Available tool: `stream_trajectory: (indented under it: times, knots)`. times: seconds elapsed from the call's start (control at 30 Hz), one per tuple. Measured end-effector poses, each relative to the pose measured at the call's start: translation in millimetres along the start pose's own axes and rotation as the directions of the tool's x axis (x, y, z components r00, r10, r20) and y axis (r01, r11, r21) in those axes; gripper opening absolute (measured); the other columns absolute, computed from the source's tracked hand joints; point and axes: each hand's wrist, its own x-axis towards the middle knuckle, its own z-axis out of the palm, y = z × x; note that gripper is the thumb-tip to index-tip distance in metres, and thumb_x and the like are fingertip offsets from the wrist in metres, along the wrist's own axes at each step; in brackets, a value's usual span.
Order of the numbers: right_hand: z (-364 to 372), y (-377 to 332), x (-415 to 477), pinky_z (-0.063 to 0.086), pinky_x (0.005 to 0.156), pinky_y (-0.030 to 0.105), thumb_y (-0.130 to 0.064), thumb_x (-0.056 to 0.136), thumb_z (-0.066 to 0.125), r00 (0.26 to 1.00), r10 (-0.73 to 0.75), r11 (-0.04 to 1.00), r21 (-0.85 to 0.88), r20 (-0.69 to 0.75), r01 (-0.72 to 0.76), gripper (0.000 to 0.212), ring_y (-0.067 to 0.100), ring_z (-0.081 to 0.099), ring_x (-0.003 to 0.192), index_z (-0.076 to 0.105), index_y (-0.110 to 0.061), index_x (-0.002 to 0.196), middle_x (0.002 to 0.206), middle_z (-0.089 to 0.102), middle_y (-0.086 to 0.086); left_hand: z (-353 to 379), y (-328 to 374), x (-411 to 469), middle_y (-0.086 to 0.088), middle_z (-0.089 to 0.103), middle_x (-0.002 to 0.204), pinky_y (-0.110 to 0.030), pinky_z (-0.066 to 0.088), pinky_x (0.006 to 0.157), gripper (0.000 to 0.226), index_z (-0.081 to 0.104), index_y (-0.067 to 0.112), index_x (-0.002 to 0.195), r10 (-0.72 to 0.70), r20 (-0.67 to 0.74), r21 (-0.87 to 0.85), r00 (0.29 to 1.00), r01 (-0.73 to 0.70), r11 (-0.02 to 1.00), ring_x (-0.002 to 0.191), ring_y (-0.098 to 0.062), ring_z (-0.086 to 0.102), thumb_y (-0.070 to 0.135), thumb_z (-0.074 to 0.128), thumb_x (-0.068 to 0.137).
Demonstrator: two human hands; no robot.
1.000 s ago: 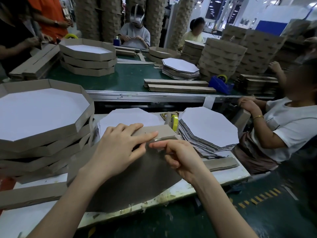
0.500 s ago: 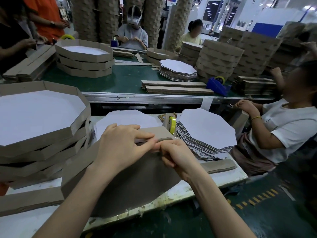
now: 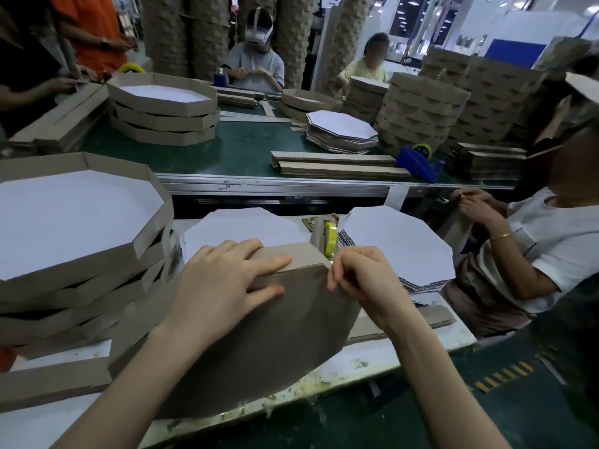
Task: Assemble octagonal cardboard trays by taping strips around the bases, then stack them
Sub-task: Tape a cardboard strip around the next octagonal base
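A brown octagonal base stands tilted on its edge on the white bench, its brown back toward me. A cardboard strip runs along its top edge. My left hand lies flat over the strip and base, fingers straight, pressing them together. My right hand is at the strip's right corner with curled fingers that pinch there; tape is too small to make out. A tape dispenser with a yellow roll stands just behind. Finished trays are stacked at the left.
A pile of white octagonal bases lies right of the dispenser, another white base behind my hands. Loose strips lie at the near left. A seated person works at the right. A green conveyor carries trays, strips and a blue dispenser.
My right hand slid right along the top edge from beside my left fingertips to the strip's corner. My left hand kept pressing the strip in place.
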Motion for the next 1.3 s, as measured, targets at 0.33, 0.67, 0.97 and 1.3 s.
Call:
stream_trajectory:
  times: [0.33,0.67,0.97,1.3]
  knots:
    - [-66,50,107,0.060,0.074,0.041,-0.005,0.095,0.048,0.887,0.260,0.961,0.017,-0.382,-0.274,0.022,0.016,0.058,0.081,0.069,-0.010,0.091,0.094,0.063,0.007,0,2,1,0.020,0.067,0.104,-0.030,0.046,0.072,0.047,0.067,0.046,0.114,-0.084,-0.091,-0.075,0.992,0.077,0.994,0.088,-0.011,0.065,0.070,0.042,0.083]
    - [-94,148,189,0.049,0.041,0.028,-0.001,0.088,0.065,0.763,0.569,0.673,-0.360,-0.306,-0.646,0.014,0.025,0.058,0.065,0.061,0.003,0.101,0.091,0.057,0.015,-3,-2,9,0.026,0.064,0.109,-0.029,0.044,0.075,0.051,0.065,0.050,0.115,-0.140,-0.011,-0.146,0.990,0.137,0.980,0.094,-0.004,0.061,0.074,0.041,0.078]
    - [-81,172,214,0.046,0.031,0.028,0.000,0.095,0.054,0.736,0.586,0.683,-0.283,-0.338,-0.673,0.004,0.027,0.062,0.062,0.057,0.000,0.098,0.080,0.061,0.016,-2,1,10,0.029,0.061,0.106,-0.033,0.048,0.076,0.048,0.062,0.053,0.117,-0.163,0.022,-0.147,0.986,0.165,0.975,0.093,0.001,0.058,0.075,0.041,0.080]
    - [-76,160,217,0.050,0.051,0.034,-0.004,0.091,0.054,0.724,0.590,0.801,0.143,-0.357,-0.582,0.008,0.029,0.062,0.071,0.058,0.001,0.096,0.082,0.061,0.014,-2,2,17,0.032,0.059,0.109,-0.032,0.047,0.078,0.051,0.057,0.058,0.120,-0.179,0.063,-0.114,0.982,0.185,0.976,0.096,0.003,0.056,0.080,0.036,0.079]
